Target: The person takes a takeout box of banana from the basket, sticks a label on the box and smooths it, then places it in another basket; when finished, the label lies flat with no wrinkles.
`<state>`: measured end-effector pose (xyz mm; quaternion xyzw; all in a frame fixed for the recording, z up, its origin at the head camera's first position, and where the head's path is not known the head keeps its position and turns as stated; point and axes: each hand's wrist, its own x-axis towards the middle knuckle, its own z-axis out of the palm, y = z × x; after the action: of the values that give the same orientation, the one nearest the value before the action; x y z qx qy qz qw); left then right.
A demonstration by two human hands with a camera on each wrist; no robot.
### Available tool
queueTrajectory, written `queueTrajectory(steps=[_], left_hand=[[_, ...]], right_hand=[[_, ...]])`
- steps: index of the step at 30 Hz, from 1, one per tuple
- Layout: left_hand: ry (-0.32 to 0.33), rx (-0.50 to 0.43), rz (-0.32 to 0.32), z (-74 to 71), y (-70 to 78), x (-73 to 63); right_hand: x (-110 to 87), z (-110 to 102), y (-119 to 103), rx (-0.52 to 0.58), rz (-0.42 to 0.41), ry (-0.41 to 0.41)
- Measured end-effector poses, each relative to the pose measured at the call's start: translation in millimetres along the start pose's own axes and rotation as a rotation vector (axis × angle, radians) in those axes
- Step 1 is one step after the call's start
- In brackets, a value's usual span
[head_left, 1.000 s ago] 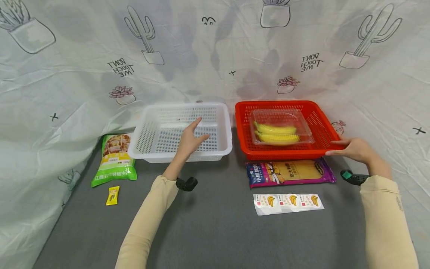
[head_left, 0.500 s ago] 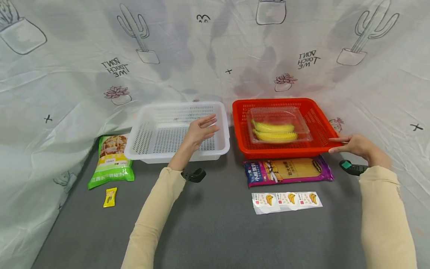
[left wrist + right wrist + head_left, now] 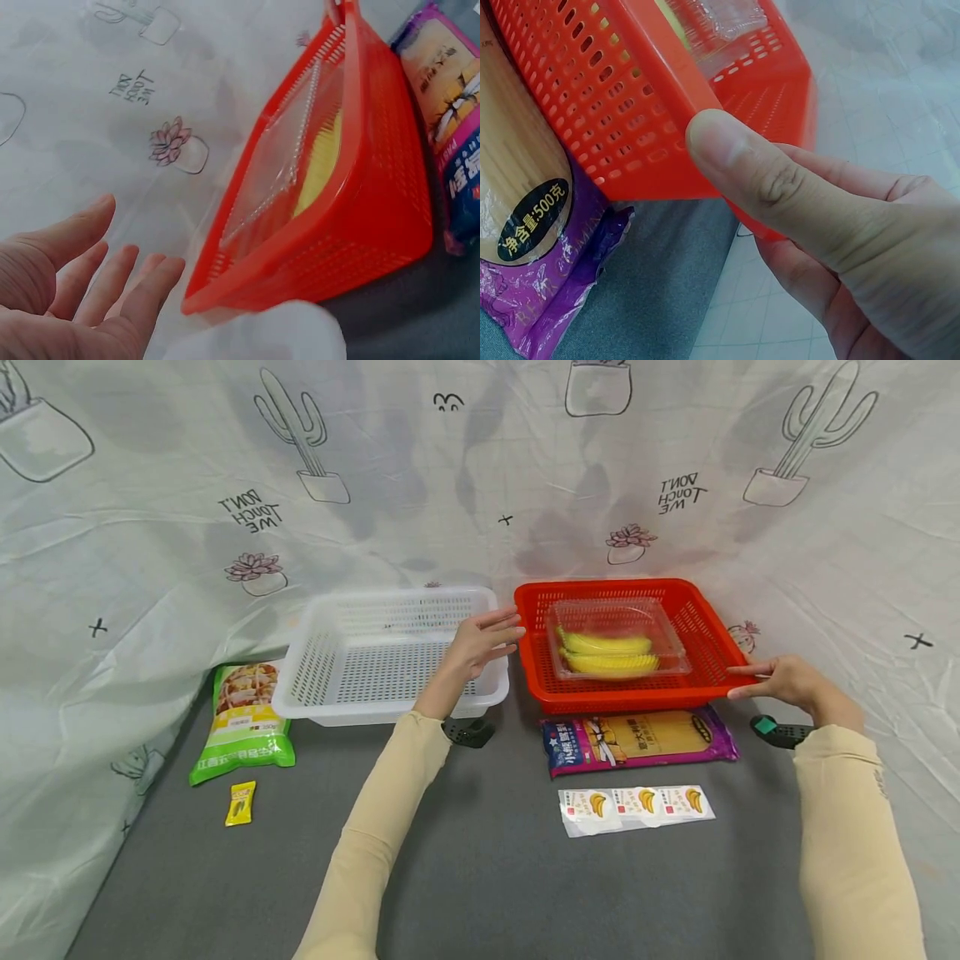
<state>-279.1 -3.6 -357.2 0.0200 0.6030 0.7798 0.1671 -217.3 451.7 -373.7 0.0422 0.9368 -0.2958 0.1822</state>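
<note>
A red plastic basket (image 3: 705,647) stands at the back right, holding a clear lidded box (image 3: 671,647) with yellow bananas (image 3: 611,656) inside. My right hand (image 3: 797,683) grips the basket's front right corner; in the right wrist view the thumb (image 3: 727,146) lies over the rim with fingers curled below. My left hand (image 3: 482,643) hovers over the right end of a white plastic basket (image 3: 322,672), fingers extended toward the red basket's left rim. The left wrist view shows those fingers (image 3: 150,292) spread with nothing between them, just short of the red basket.
A purple pasta packet (image 3: 637,739) lies in front of the red basket, and a strip of banana stickers (image 3: 636,810) is nearer. At the left lie a green food bag (image 3: 247,718) and a small yellow sachet (image 3: 241,802). A printed cloth (image 3: 420,468) hangs behind.
My left hand has moved right across the white basket to the edge of the red one. The right hand keeps its grip on the red basket's corner. The view has shifted slightly.
</note>
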Motion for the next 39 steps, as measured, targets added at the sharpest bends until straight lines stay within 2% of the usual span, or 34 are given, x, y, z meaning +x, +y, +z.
queueTrajectory(steps=[8, 11, 13, 18, 20, 26, 30, 35, 39], left_hand=[[0.014, 0.092, -0.036, 28.7, -10.5, 12.1], [0.026, 0.125, -0.027, 40.2, -17.5, 14.0], [0.049, 0.162, 0.001, 47.7, -24.7, 15.6], [0.146, 0.307, 0.146, 66.3, -43.5, 18.8], [0.193, 0.333, 0.185, 72.9, -49.3, 19.7], [0.317, 0.299, 0.208, 88.0, -64.2, 25.0], [0.375, 0.301, 0.251, 95.2, -73.1, 29.0], [0.402, 0.264, 0.303, 100.7, -80.9, 32.8], [0.420, 0.266, 0.272, 103.7, -83.7, 36.9]], right_hand=[[1.5, -1.2, 1.7, -0.019, 0.003, 0.008], [1.7, -0.3, 1.7, -0.014, 0.003, 0.010], [1.3, 0.4, 2.4, -0.010, 0.005, 0.009], [0.8, 1.8, 5.4, -0.006, 0.016, 0.010], [1.2, 2.0, 6.2, -0.015, 0.018, 0.011], [1.0, 1.7, 5.0, -0.040, 0.007, 0.019], [-0.2, 1.7, 3.8, -0.049, 0.009, 0.026], [1.5, 1.7, 3.9, -0.058, -0.003, 0.027], [2.8, 2.0, 2.2, -0.060, -0.015, 0.030]])
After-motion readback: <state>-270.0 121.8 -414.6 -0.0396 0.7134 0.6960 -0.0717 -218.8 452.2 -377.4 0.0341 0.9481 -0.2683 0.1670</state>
